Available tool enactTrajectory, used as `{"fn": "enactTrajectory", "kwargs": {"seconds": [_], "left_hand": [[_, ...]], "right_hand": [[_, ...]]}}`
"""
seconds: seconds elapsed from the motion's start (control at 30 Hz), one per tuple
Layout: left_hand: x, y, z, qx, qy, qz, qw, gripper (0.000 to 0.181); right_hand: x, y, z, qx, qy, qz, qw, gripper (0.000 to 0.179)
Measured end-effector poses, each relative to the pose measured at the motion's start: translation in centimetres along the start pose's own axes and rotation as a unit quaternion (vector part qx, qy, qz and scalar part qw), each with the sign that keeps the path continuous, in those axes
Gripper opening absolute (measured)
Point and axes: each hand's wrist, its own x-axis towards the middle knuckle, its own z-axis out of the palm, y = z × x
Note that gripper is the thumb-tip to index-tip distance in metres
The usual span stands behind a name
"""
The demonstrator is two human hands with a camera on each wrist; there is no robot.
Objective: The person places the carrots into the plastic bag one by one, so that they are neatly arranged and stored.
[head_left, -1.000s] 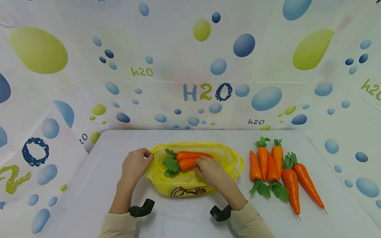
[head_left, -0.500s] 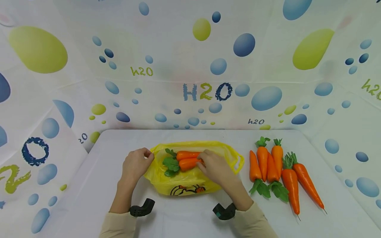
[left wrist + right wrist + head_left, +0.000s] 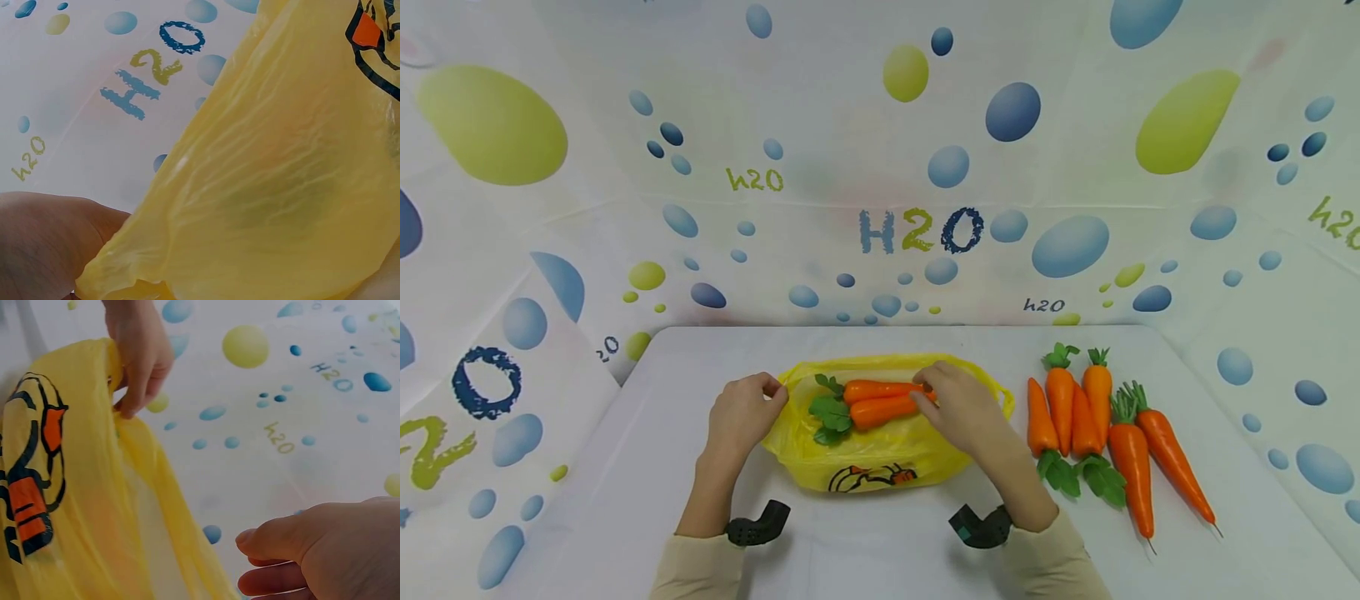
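Observation:
A yellow plastic bag [image 3: 805, 468] lies in the middle of the table with its mouth spread wide. Inside it are two orange carrots, the upper carrot [image 3: 880, 390] and the lower carrot [image 3: 880, 412], their green leaves [image 3: 831, 413] to the left. My left hand [image 3: 741, 421] pinches the bag's left edge between thumb and fingers; the left wrist view shows the bag [image 3: 269, 187] stretched from it. Over the carrots' tips is my right hand [image 3: 958, 408], fingers loosely bent. In the right wrist view, nothing shows between the right hand's [image 3: 331, 550] thumb and fingers.
Several more carrots [image 3: 1086, 421] with leafy tops lie to the right of the bag. The table [image 3: 865, 550] has a white cover, and a patterned backdrop [image 3: 820, 183] rises behind it. The bag's handle loop [image 3: 1007, 406] sticks out at the right.
My right hand has moved right and slightly away from me along the carrots, uncovering more of the lower one. The left hand stays at the bag's edge.

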Motion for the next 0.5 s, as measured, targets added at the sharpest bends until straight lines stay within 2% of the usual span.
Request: {"fn": "enactTrajectory", "kwargs": {"seconds": [0.5], "left_hand": [[0.1,-0.2,0.0,-0.003,-0.002,-0.002,1.0000,0.031]], "right_hand": [[-0.8,1.4,-2.5,-0.002,0.070,0.012,0.9974,0.026]]}}
